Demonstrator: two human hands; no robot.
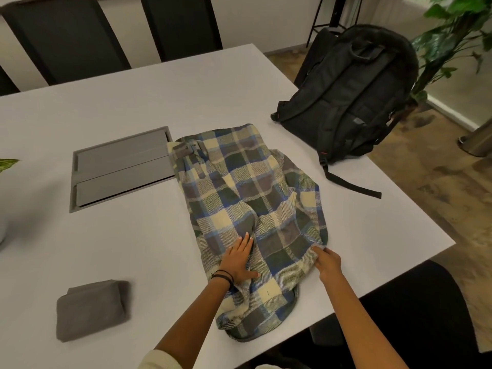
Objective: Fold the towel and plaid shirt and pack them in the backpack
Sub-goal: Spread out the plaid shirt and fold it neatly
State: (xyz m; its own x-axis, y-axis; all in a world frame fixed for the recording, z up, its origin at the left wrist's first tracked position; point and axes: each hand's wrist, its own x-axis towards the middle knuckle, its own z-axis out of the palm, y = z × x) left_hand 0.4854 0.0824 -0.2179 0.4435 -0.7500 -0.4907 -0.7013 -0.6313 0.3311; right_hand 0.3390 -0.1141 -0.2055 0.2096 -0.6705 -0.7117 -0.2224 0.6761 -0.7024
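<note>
Plaid shirt (253, 198) lies partly folded on the table (133, 249), hem close to the near edge. Left hand (238, 262) is flat on it, fingers straight, likely anchoring the cloth. Right hand (328, 262) pinches the shirt's right fold, probably to draw it over. Towel (93, 310) (already folded) sits well left of the shirt; backpack (351, 94) beyond it, right. Bare tabletop left of the shirt gives folding room.

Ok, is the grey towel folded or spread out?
Folded: the towel lies as a compact, layered block on the table.
</note>
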